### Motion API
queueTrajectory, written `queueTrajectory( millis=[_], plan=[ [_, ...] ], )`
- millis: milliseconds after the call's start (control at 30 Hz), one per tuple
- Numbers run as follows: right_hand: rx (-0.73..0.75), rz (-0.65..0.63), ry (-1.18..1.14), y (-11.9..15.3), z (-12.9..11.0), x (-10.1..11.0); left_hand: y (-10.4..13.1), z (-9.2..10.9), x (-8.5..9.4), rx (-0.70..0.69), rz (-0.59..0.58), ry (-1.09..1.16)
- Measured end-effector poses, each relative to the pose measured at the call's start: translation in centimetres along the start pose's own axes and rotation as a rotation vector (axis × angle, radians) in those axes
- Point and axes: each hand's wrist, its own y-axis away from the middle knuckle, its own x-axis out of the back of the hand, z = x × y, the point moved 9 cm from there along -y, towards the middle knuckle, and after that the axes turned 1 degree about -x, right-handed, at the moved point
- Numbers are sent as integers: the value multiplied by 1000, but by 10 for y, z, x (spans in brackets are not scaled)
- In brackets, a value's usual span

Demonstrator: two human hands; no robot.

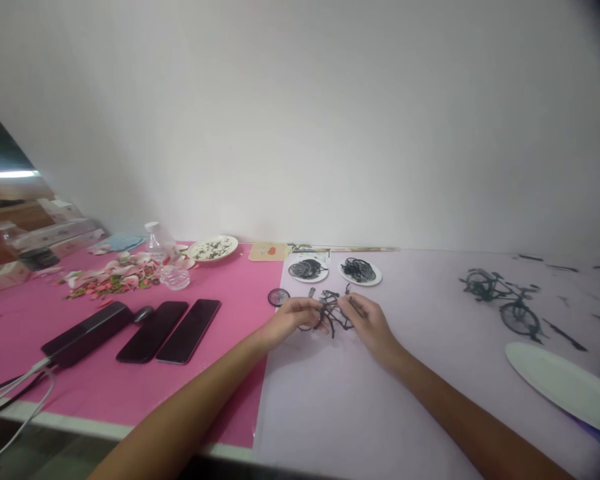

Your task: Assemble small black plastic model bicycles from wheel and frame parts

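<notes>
Between my two hands is a small black model bicycle frame [329, 308], held just above the pale lilac table cover. My left hand [300, 313] pinches its left end, fingers closed. On the other side my right hand [363, 313] grips the right end with thumb and fingertips; small parts inside the pinch are hidden. A loose black model wheel [279, 297] lies just beyond my left hand. Behind the hands, a white plate with black wheels [308, 269] and another with tangled black parts [359, 270] stand side by side.
An assembled model bicycle [503, 301] stands at the right, near a large white plate [563, 383] and scattered black parts. On the pink cover at left lie two phones [189, 331], a black power strip [87, 333], petal-like pieces [115, 275], a clear bottle [159, 247] and a plate [213, 249].
</notes>
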Motion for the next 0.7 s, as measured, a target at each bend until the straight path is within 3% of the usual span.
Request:
queueTrajectory(
  millis=[400, 700],
  plan=[
    [-30, -42, 41, -2, 4, 2, 0, -8, 0, 63, -41, 62],
    [-54, -100, 51, -1, 8, -5, 11, 6, -27, 77, -254, 15]
  ],
)
